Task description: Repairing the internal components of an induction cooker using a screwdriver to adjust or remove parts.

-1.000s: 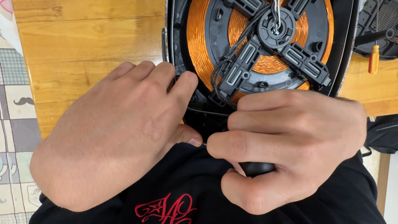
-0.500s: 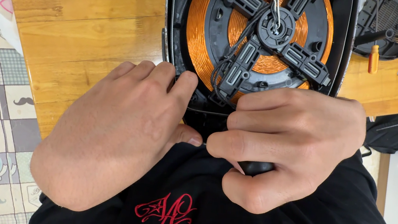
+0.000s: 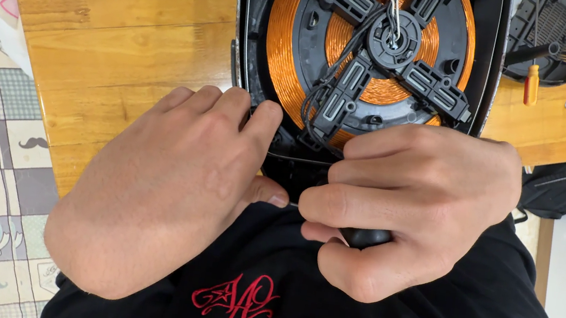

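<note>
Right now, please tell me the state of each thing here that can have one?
Induction cooker: opened, copper coil exposed.
Copper coil: uncovered, under a black cross-shaped bracket.
Left hand: resting on the cooker's near edge.
Right hand: closed around a dark handle.
Dark handle: gripped, mostly hidden.

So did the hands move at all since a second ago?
Nothing visibly moved. The right hand stays closed around a dark tool handle at the near edge of the opened appliance with its copper coil, and the left hand stays pressed on that edge beside it. The wooden table looks the same too.
</note>
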